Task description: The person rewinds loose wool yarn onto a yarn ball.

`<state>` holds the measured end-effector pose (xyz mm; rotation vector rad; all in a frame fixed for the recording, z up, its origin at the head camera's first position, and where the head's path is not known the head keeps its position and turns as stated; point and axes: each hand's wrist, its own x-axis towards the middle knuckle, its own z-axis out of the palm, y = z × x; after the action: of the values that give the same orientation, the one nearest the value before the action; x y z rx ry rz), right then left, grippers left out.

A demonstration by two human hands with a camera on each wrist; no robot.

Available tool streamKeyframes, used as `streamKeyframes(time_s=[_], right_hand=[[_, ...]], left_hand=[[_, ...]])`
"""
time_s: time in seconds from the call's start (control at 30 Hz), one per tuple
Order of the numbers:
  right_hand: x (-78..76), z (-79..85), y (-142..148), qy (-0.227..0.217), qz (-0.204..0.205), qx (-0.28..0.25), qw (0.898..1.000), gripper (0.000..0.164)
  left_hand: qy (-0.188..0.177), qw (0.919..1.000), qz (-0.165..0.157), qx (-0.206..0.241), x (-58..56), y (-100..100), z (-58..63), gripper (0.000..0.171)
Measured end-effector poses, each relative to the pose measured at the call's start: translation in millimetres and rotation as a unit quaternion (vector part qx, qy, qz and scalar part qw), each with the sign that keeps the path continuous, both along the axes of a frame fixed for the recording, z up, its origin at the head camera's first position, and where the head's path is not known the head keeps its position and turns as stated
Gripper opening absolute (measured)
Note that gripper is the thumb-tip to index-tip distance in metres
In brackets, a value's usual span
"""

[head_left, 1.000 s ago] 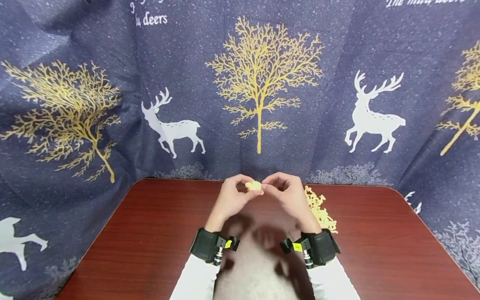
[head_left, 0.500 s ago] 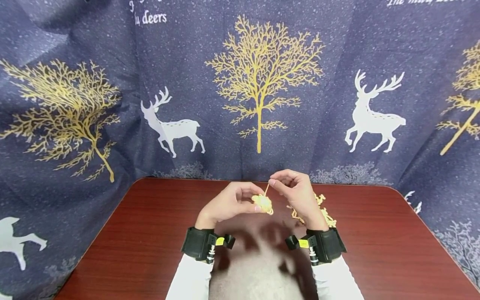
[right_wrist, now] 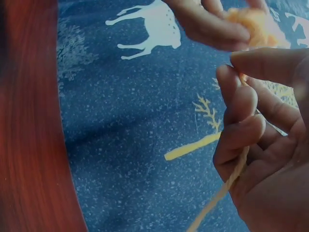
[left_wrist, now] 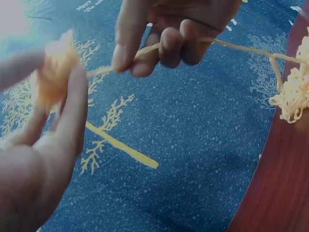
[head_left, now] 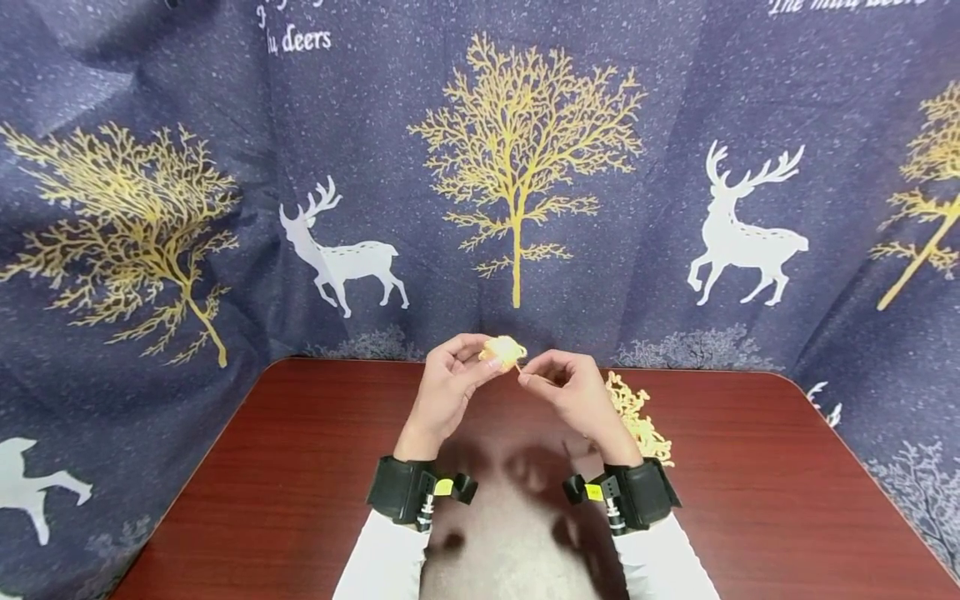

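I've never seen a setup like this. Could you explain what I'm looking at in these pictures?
There's no machine: just a person's bare left hand and right hand. A head-worn camera takes the wide view; one camera at each black wristband takes a close view. On the reddish table lies a loose yarn pile. The left hand holds a small yarn bundle, while the right hand pinches a strand running from that bundle to the pile.

Backdrop (head_left: 360,125), far side: dark blue speckled cloth, creased at left, printed with gold trees (head_left: 514,179), white deer (head_left: 752,242) and white lettering (head_left: 306,39). Counter (head_left: 285,475): reddish-brown wood grain, far corners rounded, pale sheen (head_left: 510,542) at near centre.
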<state>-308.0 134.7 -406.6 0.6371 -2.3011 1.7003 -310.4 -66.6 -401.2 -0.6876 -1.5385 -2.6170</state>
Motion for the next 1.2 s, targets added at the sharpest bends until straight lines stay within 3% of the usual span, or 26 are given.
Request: streamKeyframes(time_s=[0.07, 0.13, 0.27, 0.33, 0.43, 0.53, 0.6, 0.77, 0.9, 1.0, 1.1, 1.2], right_hand=[[1.7, 0.6, -3, 0.004, 0.016, 0.015, 1.0, 0.007], [3.1, 1.1, -6, 0.004, 0.031, 0.027, 0.999, 0.007], [4.7, 1.6, -7, 0.006, 0.049, 0.038, 0.998, 0.006], [5.2, 2.3, -7, 0.01, 0.045, 0.038, 0.998, 0.005], [5.7, 3.7, -5, 0.012, 0.038, 0.016, 0.999, 0.006], [5.4, 4.9, -3, 0.009, 0.034, -0.02, 0.999, 0.008], [4.7, 5.2, -1, 0.006, 0.032, -0.046, 0.998, 0.009], [4.3, 7.0, 5, -0.019, 0.015, -0.114, 0.993, 0.013], [4.5, 8.9, 9, -0.042, 0.01, -0.165, 0.985, 0.009], [4.2, 9.7, 11, -0.052, 0.025, -0.208, 0.976, 0.007], [3.2, 9.5, 11, -0.056, 0.032, -0.237, 0.969, 0.008], [1.7, 7.7, 11, -0.062, 0.017, -0.227, 0.972, 0.008]], left_hand=[[-0.014, 0.999, 0.041, -0.002, -0.8, 3, -0.5, 0.025], [-0.018, 0.9945, 0.096, -0.039, -2.2, 5, -2.0, 0.023], [0.002, 0.9688, 0.192, -0.157, -4.3, 7, -6.7, 0.028], [0.02, 0.9525, 0.217, -0.212, -4.6, 7, -8.6, 0.028], [0.051, 0.9382, 0.219, -0.263, -4.7, 6, -10.7, 0.028], [0.077, 0.9316, 0.193, -0.298, -4.5, 6, -11.6, 0.027], [0.09, 0.9328, 0.159, -0.311, -4.8, 5, -12.0, 0.027], [0.106, 0.9375, 0.049, -0.328, -4.8, 2, -11.8, 0.025], [0.111, 0.9356, -0.035, -0.333, -3.2, -1, -10.4, 0.027], [0.127, 0.9349, -0.087, -0.32, -2.5, -1, -10.3, 0.027], [0.133, 0.9395, -0.123, -0.29, 0.2, -1, -7.5, 0.029], [0.123, 0.9479, -0.138, -0.26, 3.3, -1, -4.0, 0.033]])
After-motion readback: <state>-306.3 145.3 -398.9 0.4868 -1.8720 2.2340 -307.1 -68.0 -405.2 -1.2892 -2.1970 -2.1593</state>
